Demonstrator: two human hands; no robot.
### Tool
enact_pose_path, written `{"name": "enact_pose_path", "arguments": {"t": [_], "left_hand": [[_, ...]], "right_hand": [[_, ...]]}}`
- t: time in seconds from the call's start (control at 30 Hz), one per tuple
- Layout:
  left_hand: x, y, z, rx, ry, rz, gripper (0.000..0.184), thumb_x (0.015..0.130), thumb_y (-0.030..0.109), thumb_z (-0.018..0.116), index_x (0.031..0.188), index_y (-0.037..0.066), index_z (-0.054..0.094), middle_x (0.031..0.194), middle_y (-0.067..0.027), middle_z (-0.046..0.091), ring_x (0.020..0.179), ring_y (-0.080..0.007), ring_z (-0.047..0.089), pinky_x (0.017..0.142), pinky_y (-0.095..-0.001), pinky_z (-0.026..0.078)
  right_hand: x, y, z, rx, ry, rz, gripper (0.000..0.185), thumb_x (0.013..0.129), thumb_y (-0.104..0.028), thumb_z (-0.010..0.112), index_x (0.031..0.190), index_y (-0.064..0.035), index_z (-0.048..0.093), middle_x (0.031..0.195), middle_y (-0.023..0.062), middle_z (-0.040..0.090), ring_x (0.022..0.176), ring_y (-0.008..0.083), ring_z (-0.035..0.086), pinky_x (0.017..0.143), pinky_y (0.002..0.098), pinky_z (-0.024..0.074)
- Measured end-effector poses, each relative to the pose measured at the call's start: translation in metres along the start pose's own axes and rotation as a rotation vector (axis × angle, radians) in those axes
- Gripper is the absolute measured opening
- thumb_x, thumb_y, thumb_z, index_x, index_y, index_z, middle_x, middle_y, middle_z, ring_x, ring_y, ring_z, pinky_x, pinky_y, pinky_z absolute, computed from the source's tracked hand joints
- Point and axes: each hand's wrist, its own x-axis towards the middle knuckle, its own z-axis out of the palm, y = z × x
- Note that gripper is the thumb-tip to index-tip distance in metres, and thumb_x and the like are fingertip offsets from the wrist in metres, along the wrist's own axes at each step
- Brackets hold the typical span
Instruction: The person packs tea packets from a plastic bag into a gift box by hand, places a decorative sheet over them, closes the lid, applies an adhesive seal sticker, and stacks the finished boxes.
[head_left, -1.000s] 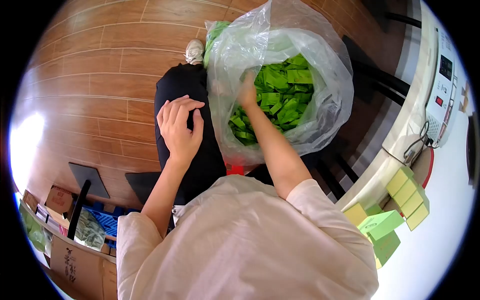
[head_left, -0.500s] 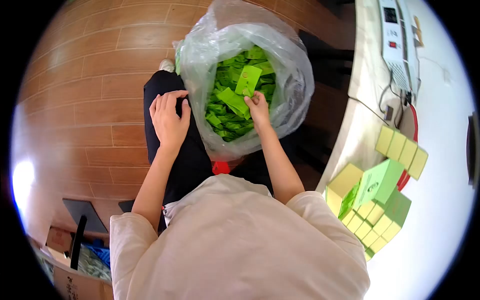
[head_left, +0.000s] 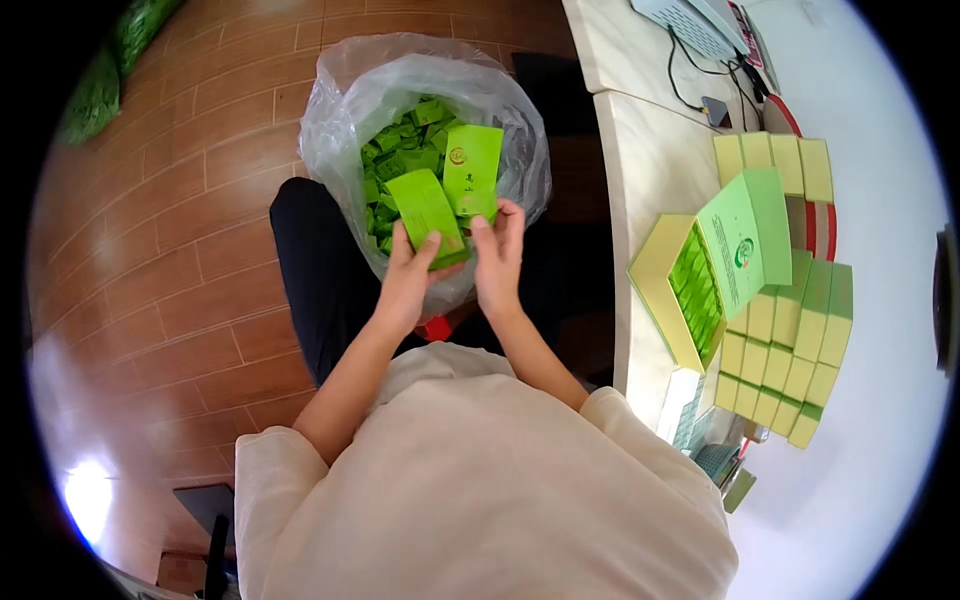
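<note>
My left hand [head_left: 407, 272] grips a green packet [head_left: 428, 212] between thumb and fingers. Beside it, my right hand [head_left: 498, 250] pinches the lower end of another green packet [head_left: 473, 168], which has a round logo and dark characters. Both packets are above a clear plastic bag [head_left: 520, 130] full of loose green packets [head_left: 405, 135]. The bag stands on the floor between my legs, and its rim is wide open.
On the table [head_left: 650, 170] at right stands an open box [head_left: 657, 262] with green packets inside. Stacked yellow-green boxes [head_left: 785, 350], cables and a white machine [head_left: 690, 25] are there too. Green bundles [head_left: 95, 95] lie on the floor at upper left.
My left hand has left my knee and taken hold of a packet. My right hand has come up from the bag with a packet. The view has turned toward the table.
</note>
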Motion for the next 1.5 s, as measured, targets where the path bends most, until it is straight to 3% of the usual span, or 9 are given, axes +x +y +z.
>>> {"name": "enact_pose_path", "arguments": {"t": [0.2, 0.27, 0.43, 0.8, 1.0, 1.07, 1.1, 1.33, 1.5], "left_hand": [[-0.013, 0.03, -0.026, 0.393, 0.106, 0.166, 0.029, 0.089, 0.007, 0.058, 0.116, 0.006, 0.049, 0.116, -0.0077, 0.055, 0.107, -0.0197, 0.055, 0.086, -0.0331, 0.049], [-0.016, 0.028, -0.042, 1.018, 0.103, 0.658, 0.031, 0.075, -0.007, 0.06, 0.102, 0.007, 0.06, 0.114, -0.0108, 0.055, 0.106, -0.0241, 0.055, 0.088, -0.0334, 0.045], [-0.036, 0.052, -0.009, 1.304, 0.189, 0.884, 0.04, 0.054, -0.018, 0.057, 0.084, 0.006, 0.065, 0.114, -0.0134, 0.054, 0.111, -0.0355, 0.048, 0.092, -0.0405, 0.041], [-0.014, 0.033, 0.027, 1.285, -0.064, 1.145, 0.056, 0.069, -0.01, 0.067, 0.117, 0.0, 0.04, 0.125, -0.0203, 0.041, 0.126, -0.0417, 0.041, 0.098, -0.0417, 0.042], [-0.013, 0.022, 0.049, 0.695, -0.103, 0.841, 0.076, 0.082, 0.001, 0.063, 0.141, 0.007, 0.016, 0.146, -0.0199, 0.024, 0.136, -0.0332, 0.028, 0.109, -0.0455, 0.027], [-0.014, 0.024, 0.056, 0.122, -0.177, 0.217, 0.072, 0.093, 0.018, 0.055, 0.145, 0.008, 0.007, 0.141, -0.0188, 0.034, 0.131, -0.0299, 0.037, 0.108, -0.0393, 0.03], [-0.008, 0.018, 0.059, 0.233, -0.241, 0.223, 0.072, 0.095, 0.033, 0.051, 0.145, 0.01, 0.006, 0.134, -0.0161, 0.044, 0.125, -0.026, 0.043, 0.107, -0.0378, 0.031], [0.007, 0.007, 0.102, 0.367, -0.31, 0.077, 0.082, 0.081, 0.008, 0.069, 0.142, 0.014, 0.015, 0.118, -0.0135, 0.052, 0.111, -0.0178, 0.051, 0.094, -0.0338, 0.043], [0.016, 0.004, 0.123, 0.773, -0.525, 0.218, 0.079, 0.074, 0.001, 0.066, 0.141, 0.013, 0.025, 0.13, -0.0131, 0.043, 0.116, -0.0226, 0.049, 0.097, -0.0342, 0.04]], "right_hand": [[0.01, -0.053, -0.029, 0.355, 0.007, 0.163, 0.03, 0.091, -0.018, 0.048, 0.116, -0.0028, 0.043, 0.112, 0.0118, 0.057, 0.101, 0.0214, 0.057, 0.085, 0.0337, 0.0432], [0.01, -0.067, -0.029, 0.467, -0.084, 0.254, 0.032, 0.091, -0.022, 0.047, 0.116, -0.0019, 0.046, 0.111, 0.012, 0.059, 0.092, 0.022, 0.059, 0.081, 0.0345, 0.0456], [0.008, -0.053, -0.027, 0.598, -0.211, 0.651, 0.027, 0.091, -0.02, 0.052, 0.112, -0.0023, 0.053, 0.105, 0.0091, 0.062, 0.087, 0.019, 0.059, 0.076, 0.0285, 0.0472], [-0.025, -0.052, -0.018, 0.479, -0.112, 0.689, 0.02, 0.093, -0.028, 0.059, 0.099, -0.0096, 0.055, 0.094, -0.0016, 0.058, 0.086, 0.0074, 0.055, 0.075, 0.0236, 0.0443], [-0.015, -0.048, -0.042, 0.687, -0.029, 0.736, 0.015, 0.095, -0.027, 0.055, 0.1, -0.0137, 0.056, 0.092, -0.0027, 0.06, 0.083, 0.0083, 0.059, 0.07, 0.0226, 0.0466], [-0.015, -0.056, -0.044, 0.68, -0.05, 0.703, 0.015, 0.095, -0.027, 0.054, 0.101, -0.0129, 0.056, 0.093, -0.0029, 0.06, 0.085, 0.0072, 0.059, 0.071, 0.0229, 0.0468], [-0.017, -0.056, -0.044, 0.692, -0.035, 0.694, 0.015, 0.095, -0.027, 0.054, 0.101, -0.0129, 0.056, 0.093, -0.0029, 0.06, 0.085, 0.0072, 0.059, 0.071, 0.0229, 0.0468], [-0.021, -0.056, -0.058, 0.317, 0.148, 0.42, 0.015, 0.094, -0.021, 0.056, 0.098, -0.007, 0.057, 0.098, 0.0017, 0.061, 0.085, 0.0124, 0.056, 0.076, 0.0279, 0.046], [-0.032, -0.118, -0.098, -0.277, 0.198, -0.23, 0.038, 0.083, -0.007, 0.065, 0.119, -0.0027, 0.052, 0.112, 0.0101, 0.056, 0.087, 0.0195, 0.058, 0.077, 0.0297, 0.048]]}}
